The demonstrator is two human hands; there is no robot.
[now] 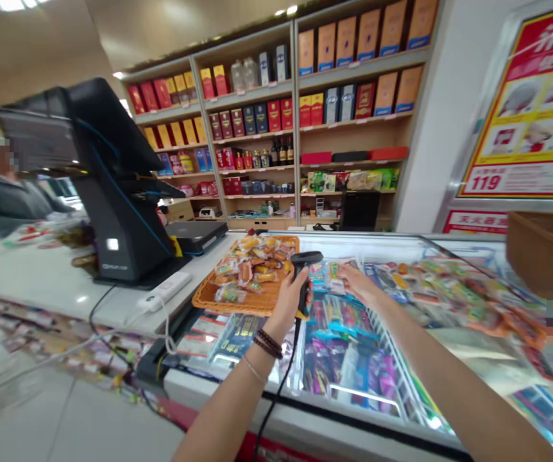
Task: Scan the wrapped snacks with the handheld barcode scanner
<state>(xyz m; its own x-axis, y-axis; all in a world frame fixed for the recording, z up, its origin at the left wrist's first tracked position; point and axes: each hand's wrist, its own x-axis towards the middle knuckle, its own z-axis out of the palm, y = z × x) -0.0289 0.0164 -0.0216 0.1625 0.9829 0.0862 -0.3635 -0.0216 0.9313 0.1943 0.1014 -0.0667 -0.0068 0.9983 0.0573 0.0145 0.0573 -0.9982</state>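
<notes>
The left hand (pixel 287 303) closes its fingers around the grip of a black handheld barcode scanner (pixel 301 277), and the scanner head points toward the right hand. A black cable (pixel 276 401) hangs down from the scanner. The right hand (pixel 357 283) reaches forward, and its fingers (pixel 341 273) are at a small snack packet (pixel 327 276), but this part is blurred, so I cannot tell if they pinch it. This packet is above the glass top of a chest freezer (pixel 276 416), which has many colourful packets inside. Beside the scanner is a woven orange tray (pixel 219 296) with wrapped sausage snacks. To the left stand a white counter (pixel 31 273) and a black payment terminal (pixel 117 218), and behind it is another person (pixel 2 189). Far away are wooden shelves (pixel 296 128) with boxed liquor.
</notes>
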